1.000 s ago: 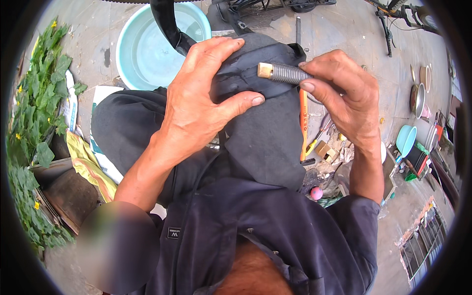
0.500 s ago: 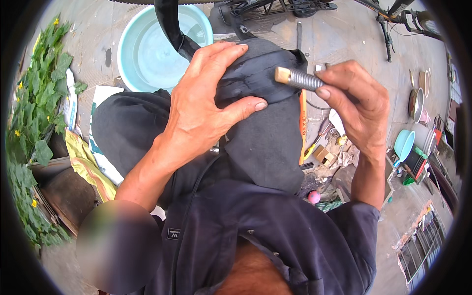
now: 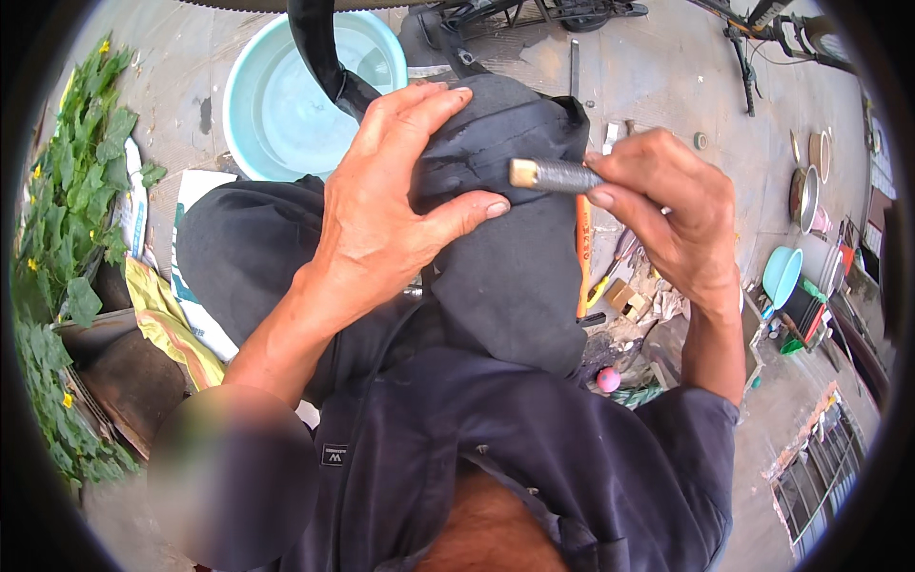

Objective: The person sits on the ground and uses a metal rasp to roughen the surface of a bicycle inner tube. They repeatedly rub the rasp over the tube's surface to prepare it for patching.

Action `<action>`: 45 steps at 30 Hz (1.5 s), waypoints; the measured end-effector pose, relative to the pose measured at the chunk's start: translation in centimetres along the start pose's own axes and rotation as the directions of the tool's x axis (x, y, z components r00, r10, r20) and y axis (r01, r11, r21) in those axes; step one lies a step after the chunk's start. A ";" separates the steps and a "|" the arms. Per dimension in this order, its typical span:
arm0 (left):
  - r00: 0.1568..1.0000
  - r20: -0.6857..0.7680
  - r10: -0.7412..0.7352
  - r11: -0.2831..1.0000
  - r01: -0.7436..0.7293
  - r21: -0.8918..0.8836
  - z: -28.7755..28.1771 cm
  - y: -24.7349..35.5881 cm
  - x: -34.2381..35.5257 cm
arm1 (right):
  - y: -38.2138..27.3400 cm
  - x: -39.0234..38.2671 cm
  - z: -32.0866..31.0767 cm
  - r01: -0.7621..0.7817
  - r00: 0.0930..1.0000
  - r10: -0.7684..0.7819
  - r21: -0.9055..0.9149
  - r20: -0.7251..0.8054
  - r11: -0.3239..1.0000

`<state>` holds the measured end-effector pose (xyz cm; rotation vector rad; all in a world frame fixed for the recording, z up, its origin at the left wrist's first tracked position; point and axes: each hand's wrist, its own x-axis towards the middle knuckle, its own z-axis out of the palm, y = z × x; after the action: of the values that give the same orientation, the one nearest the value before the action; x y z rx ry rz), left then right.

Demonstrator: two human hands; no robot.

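Note:
A black rubber inner tube lies flattened over my dark-trousered knee, and part of it loops up past the basin. My left hand holds it there, thumb on the near side and fingers on the far side. Between the thumb and fingers of my right hand is a short, ribbed grey cylinder with a cream-coloured, blunt end. That end points left, above the tube and my knee; whether it touches the rubber I cannot tell.
A light-blue basin of water stands beyond my left hand. Right of my knee are an orange strip, hand tools, a small carton and a pink ball. Leafy plants line the left; a bicycle is far right.
My right hand has shifted left and slightly down with the ribbed cylinder, which now lies more level. My left hand keeps its hold on the inner tube.

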<state>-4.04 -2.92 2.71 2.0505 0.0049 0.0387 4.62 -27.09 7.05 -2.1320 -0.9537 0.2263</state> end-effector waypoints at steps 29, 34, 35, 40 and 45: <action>1.000 -0.008 -0.009 0.999 0.010 0.051 -0.4 0.3 -0.3 | 0.8 -0.7 -1.0 -0.071 0.997 0.071 -0.018 0.002 0.997; 0.997 -0.067 0.038 0.984 -0.026 0.178 -0.8 0.0 -0.6 | 1.1 -1.8 0.6 -0.313 0.916 0.376 0.335 -0.141 0.889; 0.998 -0.054 0.030 0.977 -0.018 0.214 -1.0 0.0 -0.5 | 1.2 -2.0 1.0 -0.334 0.900 0.413 0.385 -0.142 0.860; 0.999 0.008 -0.045 0.952 0.041 0.303 -2.3 1.1 0.1 | 1.5 -1.8 1.8 -0.276 0.905 0.381 0.422 -0.188 0.864; 0.989 0.109 -0.100 0.977 0.077 0.197 -3.3 0.4 1.2 | 2.1 -0.3 0.7 -0.114 0.980 0.142 0.188 -0.140 0.976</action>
<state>-2.98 -0.13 4.61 2.2403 0.0278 -0.1445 5.31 -27.76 5.03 -2.0147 -0.6812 0.2012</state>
